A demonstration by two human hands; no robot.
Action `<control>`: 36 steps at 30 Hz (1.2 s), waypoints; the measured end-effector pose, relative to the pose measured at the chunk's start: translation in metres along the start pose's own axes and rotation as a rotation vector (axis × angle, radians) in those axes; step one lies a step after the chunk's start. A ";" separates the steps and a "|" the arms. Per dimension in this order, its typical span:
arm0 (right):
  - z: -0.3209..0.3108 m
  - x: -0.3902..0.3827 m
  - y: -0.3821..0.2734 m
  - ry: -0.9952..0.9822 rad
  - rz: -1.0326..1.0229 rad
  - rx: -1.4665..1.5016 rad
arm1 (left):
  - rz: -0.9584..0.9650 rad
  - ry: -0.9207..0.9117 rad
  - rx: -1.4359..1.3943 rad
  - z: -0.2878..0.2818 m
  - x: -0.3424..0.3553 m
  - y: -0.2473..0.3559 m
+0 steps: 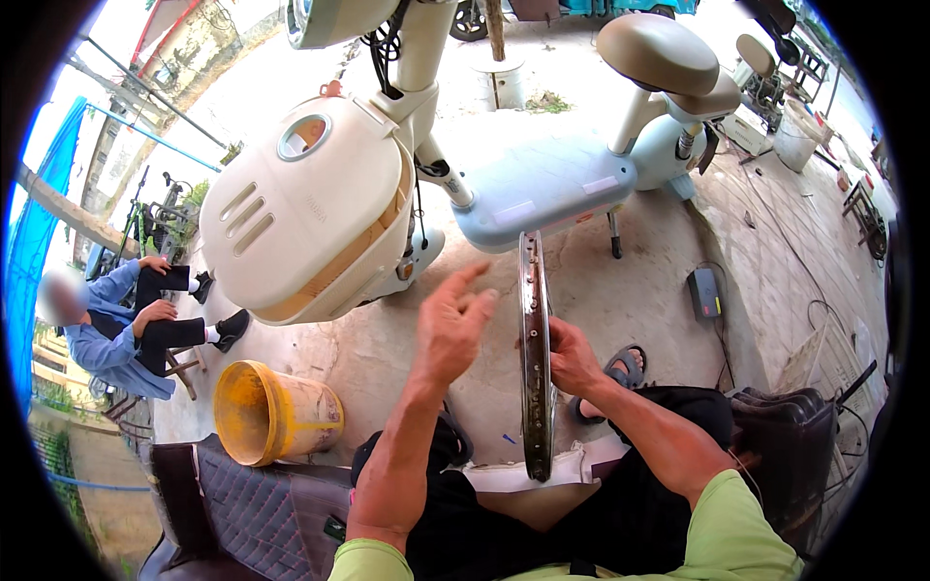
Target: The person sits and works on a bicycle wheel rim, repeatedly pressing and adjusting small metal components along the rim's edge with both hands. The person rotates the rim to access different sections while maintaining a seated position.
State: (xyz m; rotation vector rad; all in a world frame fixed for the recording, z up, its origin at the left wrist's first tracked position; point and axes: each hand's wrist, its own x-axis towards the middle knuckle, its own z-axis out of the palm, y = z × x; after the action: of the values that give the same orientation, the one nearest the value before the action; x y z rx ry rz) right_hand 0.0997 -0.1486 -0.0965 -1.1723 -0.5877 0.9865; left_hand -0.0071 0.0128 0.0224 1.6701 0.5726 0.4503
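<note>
A bare metal wheel rim (535,358) stands upright and edge-on between my knees, with small holes along its shiny channel. My right hand (572,353) grips the rim from its right side, the fingertips partly hidden behind it. To the left of the rim, my left hand (453,329) is raised in the air, its index finger stretched out and the other fingers partly bent. It holds nothing and looks apart from the rim. A pale cloth or paper (484,476) lies under the rim's lower end.
Ahead stands a cream and light-blue electric scooter (542,189) with a large cream front box (300,213). A yellow bucket (281,412) is at left, near a seated person (126,320). A dark charger box (704,293) with a cable lies at right. A quilted seat (262,504) is beside me.
</note>
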 end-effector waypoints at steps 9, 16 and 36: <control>0.002 0.001 0.000 -0.013 -0.008 0.076 | 0.180 0.285 -0.219 -0.035 0.004 0.010; 0.001 0.001 0.005 -0.019 0.001 0.105 | 0.095 0.009 0.102 -0.005 -0.006 -0.002; 0.000 -0.001 0.003 -0.001 -0.057 0.069 | 0.104 -0.139 0.498 0.037 -0.015 -0.015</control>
State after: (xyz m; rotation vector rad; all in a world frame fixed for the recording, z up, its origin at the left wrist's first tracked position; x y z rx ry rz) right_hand 0.0980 -0.1493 -0.0997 -1.0883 -0.5805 0.9524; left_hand 0.0007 -0.0236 0.0013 2.1958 0.5220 0.2739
